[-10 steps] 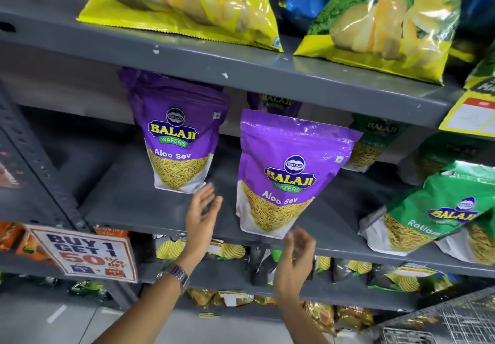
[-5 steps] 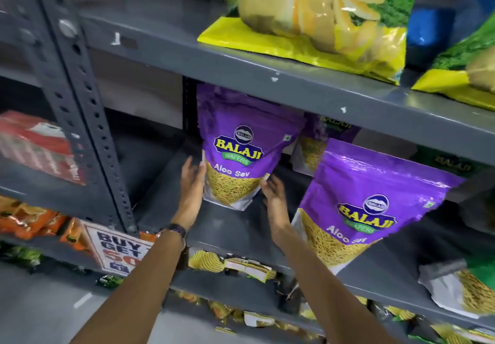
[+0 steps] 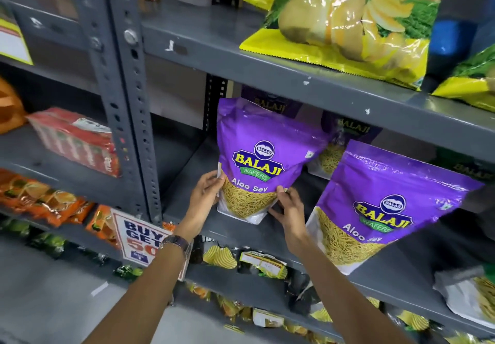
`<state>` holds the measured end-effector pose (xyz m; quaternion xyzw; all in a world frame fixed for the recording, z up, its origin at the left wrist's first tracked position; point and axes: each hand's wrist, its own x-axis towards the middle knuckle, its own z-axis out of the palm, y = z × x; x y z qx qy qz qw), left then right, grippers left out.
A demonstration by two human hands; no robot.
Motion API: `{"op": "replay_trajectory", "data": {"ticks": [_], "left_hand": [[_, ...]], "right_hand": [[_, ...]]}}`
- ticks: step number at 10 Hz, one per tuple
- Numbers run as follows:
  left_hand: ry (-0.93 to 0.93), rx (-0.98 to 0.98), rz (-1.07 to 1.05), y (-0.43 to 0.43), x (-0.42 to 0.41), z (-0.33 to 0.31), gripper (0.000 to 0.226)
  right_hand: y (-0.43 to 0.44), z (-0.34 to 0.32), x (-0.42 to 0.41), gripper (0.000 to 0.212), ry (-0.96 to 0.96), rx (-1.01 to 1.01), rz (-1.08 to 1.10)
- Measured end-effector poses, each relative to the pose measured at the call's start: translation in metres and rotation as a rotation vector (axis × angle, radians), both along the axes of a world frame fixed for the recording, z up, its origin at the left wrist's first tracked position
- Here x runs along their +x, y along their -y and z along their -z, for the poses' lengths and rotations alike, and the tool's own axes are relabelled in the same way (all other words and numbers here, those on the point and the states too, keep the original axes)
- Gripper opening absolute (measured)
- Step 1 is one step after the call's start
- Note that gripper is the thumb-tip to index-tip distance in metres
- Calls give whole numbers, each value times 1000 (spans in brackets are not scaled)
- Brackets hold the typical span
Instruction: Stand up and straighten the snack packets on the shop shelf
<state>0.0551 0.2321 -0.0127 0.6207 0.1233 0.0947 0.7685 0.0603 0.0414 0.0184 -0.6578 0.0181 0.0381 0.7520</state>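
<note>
A purple Aloo Sev packet (image 3: 261,153) stands upright on the grey middle shelf (image 3: 187,182). My left hand (image 3: 205,196) grips its lower left edge and my right hand (image 3: 290,209) grips its lower right corner. A second purple Aloo Sev packet (image 3: 385,204) stands to the right, nearer the shelf's front and leaning. More purple packets (image 3: 348,131) stand behind these two, mostly hidden.
Yellow chip bags (image 3: 348,22) lie on the shelf above. A perforated grey upright (image 3: 128,97) stands to the left, with a red pack (image 3: 75,140) and orange packets (image 3: 45,201) beyond it. A "Buy 1 Get 1" sign (image 3: 139,236) hangs below. Small packets (image 3: 257,260) fill the lower shelves.
Both hands went from hovering open near the shelf front to the left purple packet, and now clasp its lower corners. My view has shifted left and closer.
</note>
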Motion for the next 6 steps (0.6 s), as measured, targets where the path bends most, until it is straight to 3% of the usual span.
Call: {"op": "replay_trajectory", "data": {"ticks": [4,5,6], "left_hand": [[-7,-16,28,-1,-38,-4,11],[-11,-46,38,-2,-43,-2,17],[10,-66,-103,-1,-53,7,31]], "right_hand": [[7,-4,-41,8,-36,10,-35],[1,-5,-46,7,-38,19,-55],[-7,3,-53,17,-4,12,32]]}}
